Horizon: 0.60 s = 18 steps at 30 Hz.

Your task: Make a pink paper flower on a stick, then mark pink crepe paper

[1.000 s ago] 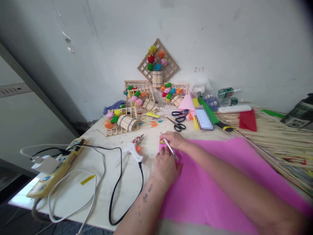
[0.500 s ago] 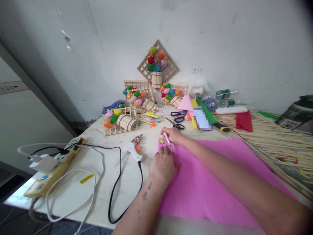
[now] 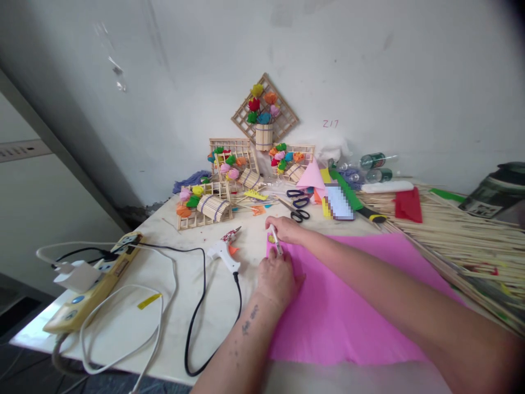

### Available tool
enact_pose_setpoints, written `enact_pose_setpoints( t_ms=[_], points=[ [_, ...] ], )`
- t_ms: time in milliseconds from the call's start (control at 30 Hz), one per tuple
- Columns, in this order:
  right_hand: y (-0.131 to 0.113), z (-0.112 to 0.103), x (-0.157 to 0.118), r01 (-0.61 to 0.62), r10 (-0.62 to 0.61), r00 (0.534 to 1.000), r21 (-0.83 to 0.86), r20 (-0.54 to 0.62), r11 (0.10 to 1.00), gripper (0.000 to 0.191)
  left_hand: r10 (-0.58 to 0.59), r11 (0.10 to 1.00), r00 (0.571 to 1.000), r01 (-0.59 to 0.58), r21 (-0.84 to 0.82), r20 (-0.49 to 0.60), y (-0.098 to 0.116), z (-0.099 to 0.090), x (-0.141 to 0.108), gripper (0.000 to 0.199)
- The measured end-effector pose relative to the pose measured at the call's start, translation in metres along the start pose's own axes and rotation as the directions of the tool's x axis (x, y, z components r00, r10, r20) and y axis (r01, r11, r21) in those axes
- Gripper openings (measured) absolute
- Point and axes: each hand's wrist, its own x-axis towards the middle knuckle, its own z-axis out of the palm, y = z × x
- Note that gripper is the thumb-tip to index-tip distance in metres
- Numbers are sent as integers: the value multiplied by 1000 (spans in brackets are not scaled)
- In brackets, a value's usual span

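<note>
A large sheet of pink paper (image 3: 340, 306) lies across the front of the table. My left hand (image 3: 276, 276) rests flat on its left edge, fingers forward and thumb out to the right. My right hand (image 3: 285, 229), just beyond, is closed around a slim white pen (image 3: 275, 241) whose rear end slants back toward my left fingers. Beside the pen, on the sheet's far left corner, sits a small yellow petal-like piece (image 3: 271, 239). The pen's tip is hidden by my fingers.
A white glue gun (image 3: 223, 254) with a black cord lies left, near a power strip (image 3: 94, 290) and white cables. Scissors (image 3: 296, 210) lie beyond my hands. Flower-decorated lattice frames (image 3: 205, 210) stand at the back; thin sticks (image 3: 459, 241) cover the right side.
My right hand has shifted slightly left with the pen, closer to the yellow piece. My left hand stays pressed on the pink paper. The camera view has tilted a little.
</note>
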Motion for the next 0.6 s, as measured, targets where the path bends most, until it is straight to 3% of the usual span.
enact_pose_setpoints(
  t_ms=[167,300,433,600],
  points=[
    [-3,-8,0,-11,11,1000,4,4,1000,25,13,1000,1000,-13,2,-5,0,1,0,46],
    [1,-31,-2,-1,2,999,27,-43,1000,25,19,1000,1000,-19,5,-9,-2,4,0,49],
    [11,-49,-13,40,-40,999,16,2,999,26,9,1000,1000,-9,13,8,-3,5,1,54],
    [21,-43,-28,15,-13,995,-27,96,1000,25,12,1000,1000,-12,19,29,-3,1,1,53]
  ],
)
